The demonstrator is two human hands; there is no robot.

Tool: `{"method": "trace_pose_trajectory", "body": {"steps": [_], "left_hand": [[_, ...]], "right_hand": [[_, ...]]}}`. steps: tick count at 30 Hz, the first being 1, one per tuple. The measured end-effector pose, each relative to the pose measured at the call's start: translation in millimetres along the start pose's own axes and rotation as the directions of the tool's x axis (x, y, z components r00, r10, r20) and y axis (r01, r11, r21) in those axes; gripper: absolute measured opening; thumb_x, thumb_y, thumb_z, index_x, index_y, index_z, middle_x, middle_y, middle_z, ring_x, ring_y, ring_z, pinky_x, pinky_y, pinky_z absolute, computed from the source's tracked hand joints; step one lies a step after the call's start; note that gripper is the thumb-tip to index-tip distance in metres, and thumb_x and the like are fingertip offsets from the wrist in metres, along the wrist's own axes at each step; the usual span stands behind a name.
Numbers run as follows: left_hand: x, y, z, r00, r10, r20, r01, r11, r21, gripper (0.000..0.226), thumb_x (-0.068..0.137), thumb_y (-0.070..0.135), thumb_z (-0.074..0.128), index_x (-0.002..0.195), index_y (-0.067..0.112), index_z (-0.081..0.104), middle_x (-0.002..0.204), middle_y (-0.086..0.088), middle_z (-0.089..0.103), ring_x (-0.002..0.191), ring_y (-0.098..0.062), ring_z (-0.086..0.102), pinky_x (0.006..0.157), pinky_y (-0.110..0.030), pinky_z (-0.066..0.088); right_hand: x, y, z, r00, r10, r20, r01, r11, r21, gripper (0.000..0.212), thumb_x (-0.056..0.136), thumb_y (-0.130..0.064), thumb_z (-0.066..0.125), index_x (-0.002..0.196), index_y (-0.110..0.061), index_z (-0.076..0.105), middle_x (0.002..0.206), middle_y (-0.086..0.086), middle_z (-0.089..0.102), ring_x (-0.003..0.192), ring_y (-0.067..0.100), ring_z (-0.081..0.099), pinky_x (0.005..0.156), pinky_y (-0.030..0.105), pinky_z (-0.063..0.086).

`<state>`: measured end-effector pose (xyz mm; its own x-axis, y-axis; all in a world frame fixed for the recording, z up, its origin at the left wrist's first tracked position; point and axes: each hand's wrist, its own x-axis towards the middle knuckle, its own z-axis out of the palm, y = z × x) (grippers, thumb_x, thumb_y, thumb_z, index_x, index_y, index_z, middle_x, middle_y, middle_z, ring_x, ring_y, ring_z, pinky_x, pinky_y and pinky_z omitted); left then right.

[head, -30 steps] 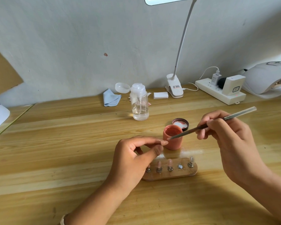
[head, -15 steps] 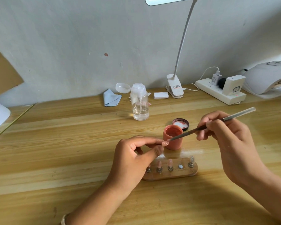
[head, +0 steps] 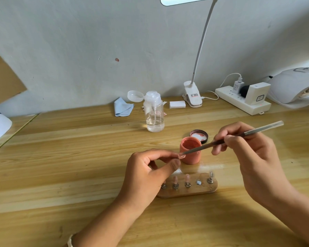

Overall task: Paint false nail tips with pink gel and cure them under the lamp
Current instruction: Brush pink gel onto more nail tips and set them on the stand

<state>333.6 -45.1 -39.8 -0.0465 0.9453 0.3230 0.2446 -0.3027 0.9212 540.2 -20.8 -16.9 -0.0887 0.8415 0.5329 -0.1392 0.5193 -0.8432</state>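
1. wooden table [head: 61,157]: fills the lower two thirds of the frame and bears all that follows
2. right hand [head: 248,157]: centre right; thumb and fingers curled round the brush [head: 230,138], held like a pen, its shaft slanting down to the left
3. left hand [head: 146,173]: lower centre; forefinger and thumb pinch a false nail tip [head: 181,155], the other fingers curled in; the end of the brush touches this tip
4. curing lamp [head: 292,86]: white, domed, at the upper right edge (partly cut off by the frame)
5. desk lamp [head: 193,97]: white clip base by the wall, upper centre; its neck rises to a lit head at the top edge
6. power strip [head: 239,102]: white, upper right, between desk lamp and curing lamp, with plugs in it
7. pump bottle [head: 153,113]: clear, a little liquid inside, cap flipped open; centre, behind the left hand
8. wooden holder [head: 187,190]: lower centre, its left end hidden by the left hand; a row of metal studs, two bearing pink tips, one a clear tip, one bare
9. gel pot [head: 190,150]: pink, open, upright, centre, just behind the pinched tip
10. lid [head: 198,136]: lying inside up, just behind the gel pot
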Motion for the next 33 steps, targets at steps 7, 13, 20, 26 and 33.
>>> {"method": "trace_pose_trajectory", "body": {"steps": [7, 13, 20, 26, 33], "left_hand": [[-0.4, 1.9, 0.3, 1.0, -0.001, 0.015, 0.001, 1.0, -0.009, 0.015, 0.078, 0.017, 0.082, 0.089, 0.027, 0.081, 0.083, 0.007, 0.077, 0.054, 0.002, 0.054, 0.05, -0.02, 0.047], [-1.2, 2.6, -0.3, 1.0, -0.024, 0.013, 0.024, 1.0, -0.004, 0.018, 0.078, 0.019, 0.082, 0.09, 0.033, 0.079, 0.084, 0.006, 0.076, 0.057, -0.014, 0.047, 0.051, -0.031, 0.045], [-1.5, 4.4, 1.0, 0.999, -0.053, -0.007, 0.053, 0.998, -0.025, 0.013, 0.078, 0.017, 0.082, 0.087, 0.026, 0.081, 0.082, 0.006, 0.076, 0.051, -0.003, 0.051, 0.048, -0.026, 0.048], [-1.7, 6.6, 0.4, 0.998, -0.065, 0.0, 0.065, 0.997, -0.031, 0.012, 0.078, 0.019, 0.082, 0.088, 0.026, 0.081, 0.082, 0.004, 0.076, 0.059, -0.014, 0.051, 0.051, -0.033, 0.047], [-1.6, 7.2, 1.0, 0.998, -0.065, -0.006, 0.064, 0.996, -0.067, 0.011, 0.079, 0.018, 0.081, 0.087, 0.025, 0.081, 0.083, 0.004, 0.077, 0.066, -0.01, 0.063, 0.054, -0.029, 0.05]], "right_hand": [[4.9, 1.9, -5.1, 0.991, 0.016, -0.131, -0.022, 0.999, -0.041, 0.024, 0.082, -0.013, 0.054, 0.072, -0.026, 0.071, 0.059, 0.004, 0.063, 0.063, 0.01, 0.059, 0.07, 0.014, 0.046], [-0.9, -0.6, 1.3, 1.0, -0.019, 0.012, 0.019, 1.0, -0.015, 0.015, 0.087, -0.016, 0.056, 0.081, -0.021, 0.069, 0.067, 0.007, 0.067, 0.068, 0.012, 0.064, 0.077, 0.014, 0.048], [4.8, 1.5, -3.9, 0.992, 0.029, -0.12, -0.034, 0.998, -0.043, 0.029, 0.083, -0.01, 0.049, 0.072, -0.026, 0.07, 0.06, 0.004, 0.064, 0.064, 0.011, 0.059, 0.07, 0.014, 0.045], [-0.6, -1.6, -0.2, 1.0, -0.025, -0.001, 0.025, 1.0, -0.009, 0.017, 0.084, -0.025, 0.054, 0.081, -0.025, 0.071, 0.068, 0.002, 0.066, 0.07, 0.013, 0.062, 0.077, 0.018, 0.048], [2.9, 0.6, -2.6, 0.996, 0.018, -0.088, -0.02, 0.999, -0.027, 0.025, 0.084, -0.011, 0.052, 0.075, -0.025, 0.071, 0.065, 0.006, 0.065, 0.068, 0.011, 0.06, 0.073, 0.015, 0.046]]}}
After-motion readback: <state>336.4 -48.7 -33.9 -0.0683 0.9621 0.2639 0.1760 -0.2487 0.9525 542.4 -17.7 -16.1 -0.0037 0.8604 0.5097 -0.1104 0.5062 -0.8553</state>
